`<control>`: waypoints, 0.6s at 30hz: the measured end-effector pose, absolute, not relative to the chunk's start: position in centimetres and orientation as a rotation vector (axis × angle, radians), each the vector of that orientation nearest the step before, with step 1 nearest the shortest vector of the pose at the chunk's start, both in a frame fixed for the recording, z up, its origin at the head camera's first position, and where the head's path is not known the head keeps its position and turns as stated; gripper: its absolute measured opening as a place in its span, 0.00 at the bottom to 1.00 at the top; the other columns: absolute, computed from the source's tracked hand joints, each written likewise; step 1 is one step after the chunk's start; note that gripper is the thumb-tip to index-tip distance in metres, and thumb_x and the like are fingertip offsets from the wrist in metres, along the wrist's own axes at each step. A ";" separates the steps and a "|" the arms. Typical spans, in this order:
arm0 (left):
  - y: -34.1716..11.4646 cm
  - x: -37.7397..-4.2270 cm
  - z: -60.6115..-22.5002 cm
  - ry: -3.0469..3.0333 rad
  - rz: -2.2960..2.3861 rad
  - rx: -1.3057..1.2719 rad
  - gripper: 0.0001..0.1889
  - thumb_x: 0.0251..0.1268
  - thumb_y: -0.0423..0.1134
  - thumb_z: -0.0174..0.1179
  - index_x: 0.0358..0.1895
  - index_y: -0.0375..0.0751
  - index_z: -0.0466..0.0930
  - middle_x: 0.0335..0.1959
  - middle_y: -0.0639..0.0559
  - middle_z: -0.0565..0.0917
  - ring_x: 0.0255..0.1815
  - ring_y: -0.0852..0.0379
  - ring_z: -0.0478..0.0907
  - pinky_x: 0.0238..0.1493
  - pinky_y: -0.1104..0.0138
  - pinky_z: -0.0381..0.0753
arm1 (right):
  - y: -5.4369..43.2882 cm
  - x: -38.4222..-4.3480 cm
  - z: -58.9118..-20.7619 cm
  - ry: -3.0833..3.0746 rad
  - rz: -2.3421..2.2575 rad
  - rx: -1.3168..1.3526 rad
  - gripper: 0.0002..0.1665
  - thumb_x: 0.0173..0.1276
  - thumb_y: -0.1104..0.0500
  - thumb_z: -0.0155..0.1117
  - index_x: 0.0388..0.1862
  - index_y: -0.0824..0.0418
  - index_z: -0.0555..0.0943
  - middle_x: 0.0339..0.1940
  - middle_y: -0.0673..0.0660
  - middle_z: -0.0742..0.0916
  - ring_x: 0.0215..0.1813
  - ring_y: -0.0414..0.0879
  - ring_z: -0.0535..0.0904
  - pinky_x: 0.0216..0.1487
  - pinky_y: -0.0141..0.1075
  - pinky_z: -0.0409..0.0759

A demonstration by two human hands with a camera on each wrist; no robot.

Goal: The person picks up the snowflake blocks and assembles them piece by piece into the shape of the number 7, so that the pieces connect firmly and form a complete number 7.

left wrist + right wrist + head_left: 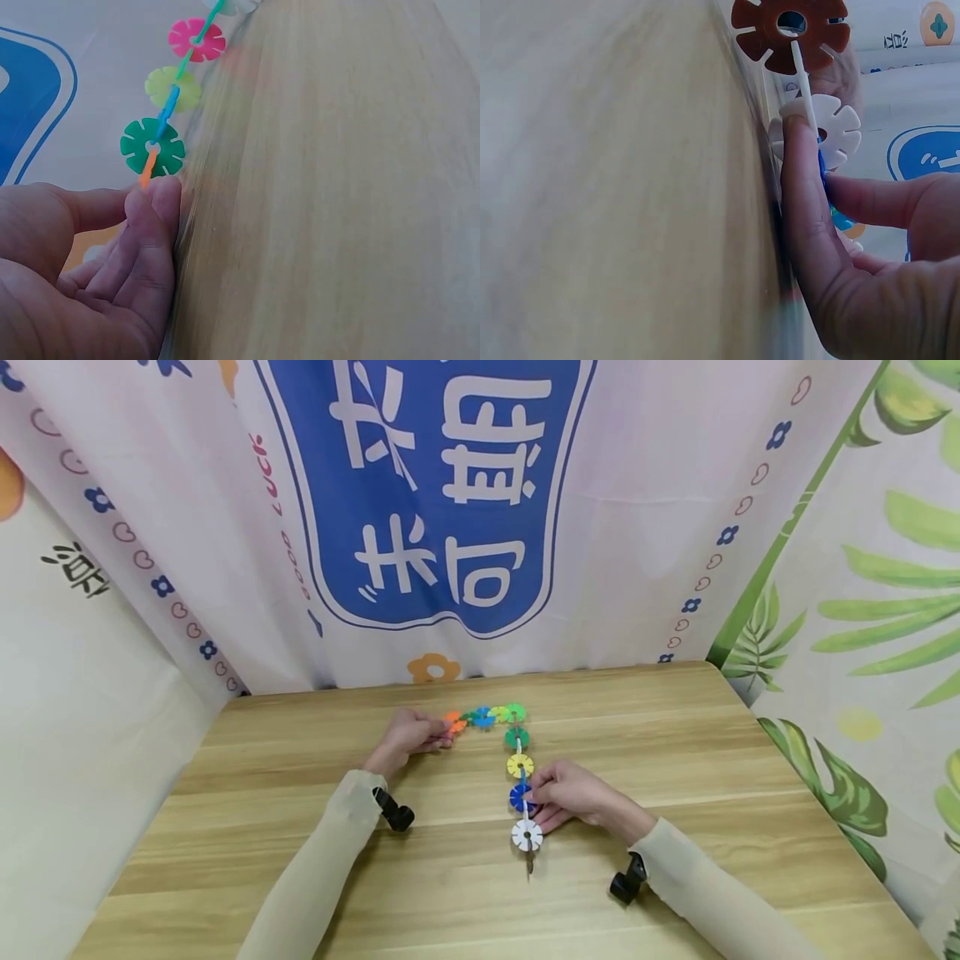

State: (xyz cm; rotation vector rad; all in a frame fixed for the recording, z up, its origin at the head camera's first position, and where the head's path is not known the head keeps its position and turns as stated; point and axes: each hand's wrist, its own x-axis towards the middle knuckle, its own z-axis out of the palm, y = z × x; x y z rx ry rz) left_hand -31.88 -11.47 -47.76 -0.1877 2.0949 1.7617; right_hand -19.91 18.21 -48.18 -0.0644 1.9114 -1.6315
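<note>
A chain of slotted plastic snowflake discs makes a bent line over the table, its corner at a light green disc (514, 712). My left hand (408, 735) pinches the orange disc (454, 721) at the chain's far left end; in the left wrist view a green disc (133, 148) follows it. With thumb and fingers, my right hand (573, 793) holds the dark blue disc (517, 798) on the near stretch. Beyond that come a white disc (519, 837) and a brown disc (756, 21), which ends the chain. Fingers partly hide the blue disc in the right wrist view.
The wooden table (637, 735) lies under both hands. A printed curtain (622, 568) hangs along its far edge, and a leaf-patterned cloth (862, 693) hangs on the right. Each sleeve carries a black wrist camera (395, 812).
</note>
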 end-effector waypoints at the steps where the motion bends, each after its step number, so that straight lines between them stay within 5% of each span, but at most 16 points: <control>1: -11.5 -31.9 -47.8 2.094 1.758 -0.189 0.13 0.74 0.33 0.65 0.53 0.26 0.86 0.32 0.46 0.93 0.30 0.60 0.91 0.35 0.71 0.92 | 18.3 -19.9 -48.2 1.909 -1.630 -0.069 0.04 0.76 0.67 0.60 0.44 0.70 0.78 0.32 0.59 0.85 0.28 0.45 0.86 0.36 0.40 0.94; 10: -12.0 -32.4 -47.3 2.112 1.731 -0.160 0.14 0.75 0.34 0.63 0.54 0.27 0.86 0.31 0.47 0.92 0.29 0.61 0.89 0.32 0.73 0.89 | 18.9 -20.4 -47.8 1.939 -1.647 -0.097 0.17 0.75 0.67 0.62 0.57 0.76 0.74 0.37 0.60 0.87 0.31 0.47 0.86 0.38 0.41 0.94; 18: -13.3 -32.6 -47.1 2.177 1.650 -0.194 0.17 0.82 0.39 0.55 0.60 0.29 0.82 0.37 0.47 0.92 0.32 0.61 0.89 0.37 0.72 0.90 | 20.9 -20.7 -46.7 2.063 -1.599 -0.069 0.17 0.78 0.65 0.58 0.59 0.75 0.75 0.43 0.67 0.89 0.38 0.49 0.89 0.44 0.41 0.94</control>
